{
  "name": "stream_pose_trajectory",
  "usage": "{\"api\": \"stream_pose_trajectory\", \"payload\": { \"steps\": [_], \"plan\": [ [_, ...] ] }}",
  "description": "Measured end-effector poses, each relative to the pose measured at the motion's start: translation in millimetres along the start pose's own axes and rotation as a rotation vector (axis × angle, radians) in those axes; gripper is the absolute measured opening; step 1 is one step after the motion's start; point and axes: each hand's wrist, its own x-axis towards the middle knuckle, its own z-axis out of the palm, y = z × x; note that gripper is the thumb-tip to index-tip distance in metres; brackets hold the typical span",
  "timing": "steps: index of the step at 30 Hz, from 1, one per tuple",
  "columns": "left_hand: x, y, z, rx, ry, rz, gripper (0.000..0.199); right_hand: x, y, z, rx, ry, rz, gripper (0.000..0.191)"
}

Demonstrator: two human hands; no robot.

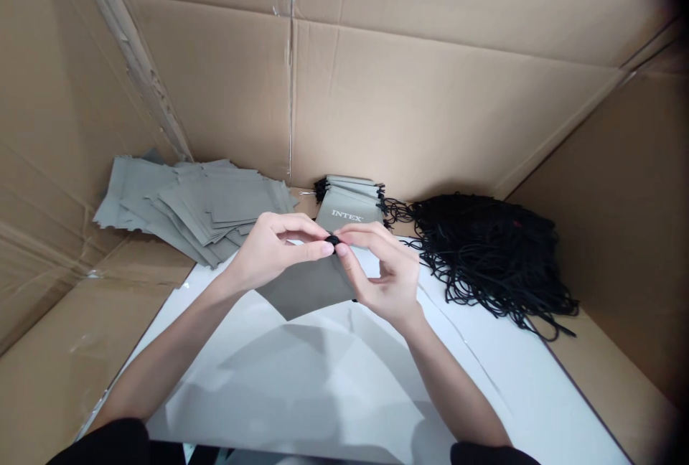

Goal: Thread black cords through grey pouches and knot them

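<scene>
White paper [301, 393] lies closest. Above it, left hand [269, 250] and right hand [385, 271] pinch one black cord end [333, 240] on a gray pouch [309, 289].

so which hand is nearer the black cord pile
Right. The right hand sits just left of the black cord pile; the left hand is farther left, beyond it.

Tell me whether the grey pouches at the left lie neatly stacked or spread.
Spread: the grey pouches lie fanned out, overlapping at different angles on the cardboard floor.
</scene>
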Motion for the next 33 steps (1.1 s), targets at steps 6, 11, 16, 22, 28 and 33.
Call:
{"api": "stream_pose_trajectory", "payload": {
  "steps": [6, 11, 16, 22, 28, 33],
  "plan": [
    [0, 1, 5.2, -0.036, -0.101, -0.033, 0.013, 1, 1, -2, 0.041, -0.034, 0.108, 0.008],
    [3, -5, 8.2, -0.052, -0.109, 0.001, 0.015, 1, 1, -1, 0.071, -0.08, 0.214, 0.009],
    [3, -8, 7.0, -0.036, -0.091, 0.009, 0.017, 1, -3, -2, 0.058, -0.091, 0.244, 0.011],
    [-3, -3, 7.1, 0.199, -0.035, 0.082, 0.019, -2, 1, -2, 0.114, -0.107, 0.286, 0.01],
    [-5, 2, 7.1, 0.331, -0.029, 0.126, 0.019, -1, 4, 1, 0.239, -0.103, 0.338, 0.011],
    [-1, -1, 6.9, 0.08, -0.004, 0.006, 0.013, 0, 9, 2, 0.435, -0.1, 0.417, 0.011]
  ]
}}
